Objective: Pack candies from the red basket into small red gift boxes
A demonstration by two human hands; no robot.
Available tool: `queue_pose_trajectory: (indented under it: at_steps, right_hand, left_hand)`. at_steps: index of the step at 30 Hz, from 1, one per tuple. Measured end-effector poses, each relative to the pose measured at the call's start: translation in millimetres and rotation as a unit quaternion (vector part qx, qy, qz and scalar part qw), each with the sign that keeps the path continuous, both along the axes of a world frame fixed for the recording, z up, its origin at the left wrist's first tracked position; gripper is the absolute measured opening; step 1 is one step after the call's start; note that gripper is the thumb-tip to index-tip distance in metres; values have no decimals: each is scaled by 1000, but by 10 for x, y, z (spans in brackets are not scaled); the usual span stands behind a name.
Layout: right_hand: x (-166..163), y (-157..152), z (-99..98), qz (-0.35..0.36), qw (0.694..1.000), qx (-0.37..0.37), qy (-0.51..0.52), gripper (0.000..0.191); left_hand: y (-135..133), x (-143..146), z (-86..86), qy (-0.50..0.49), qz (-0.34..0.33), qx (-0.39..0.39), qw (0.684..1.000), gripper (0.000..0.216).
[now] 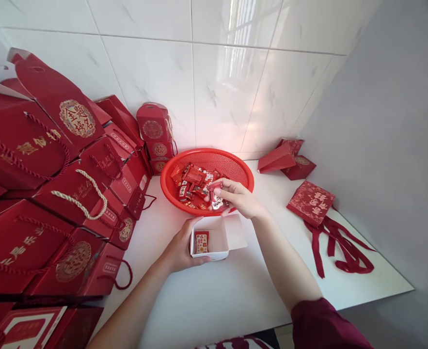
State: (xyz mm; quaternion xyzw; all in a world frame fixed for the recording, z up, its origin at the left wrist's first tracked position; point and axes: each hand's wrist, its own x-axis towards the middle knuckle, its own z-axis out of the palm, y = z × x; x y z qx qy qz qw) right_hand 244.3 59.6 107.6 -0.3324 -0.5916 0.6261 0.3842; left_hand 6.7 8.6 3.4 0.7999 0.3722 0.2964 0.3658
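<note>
My left hand point(181, 246) grips a small box point(219, 255) with a white inside, its lid flap hanging out to the right. One red-and-cream candy packet point(201, 241) lies at the left inside the box. Above the box's far edge, my right hand point(235, 195) pinches a red-and-white wrapped candy point(218, 198) between thumb and fingers. Just behind both hands stands a red plastic basket point(167, 186), and several wrapped candies point(194, 175) are piled in it.
Stacked red gift boxes point(46, 242) with rope handles fill the left side. More boxes point(155, 130) stand against the tiled wall. At the right lie a red patterned box point(311, 201), folded red boxes point(286, 157) and dark red ribbons point(352, 247). A grey wall borders the white table point(206, 300).
</note>
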Motion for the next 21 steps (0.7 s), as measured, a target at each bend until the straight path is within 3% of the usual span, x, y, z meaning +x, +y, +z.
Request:
queue_pose_trajectory:
  at_steps: [5,11,16,19,21]
  right_hand:
    - [115,-79,77,72,988,-24,-135,32]
    - [251,-199,239,199,920,104,-321,42]
    - [146,-201,172,144,882,229,-385,15]
    - [6,-218,87,118,859,249,-432,14]
    - [-89,-247,43,98,823,261,-495,19]
  left_hand:
    - [3,7,5,-4,-9,-9,1000,103]
    - [9,11,7,12,-6,-6,1000,103]
    - [9,12,19,31,6,-8,999,107]
    - [5,17,26,23,5,-16,1000,106]
    - [2,22,32,19,4,-17,1000,105]
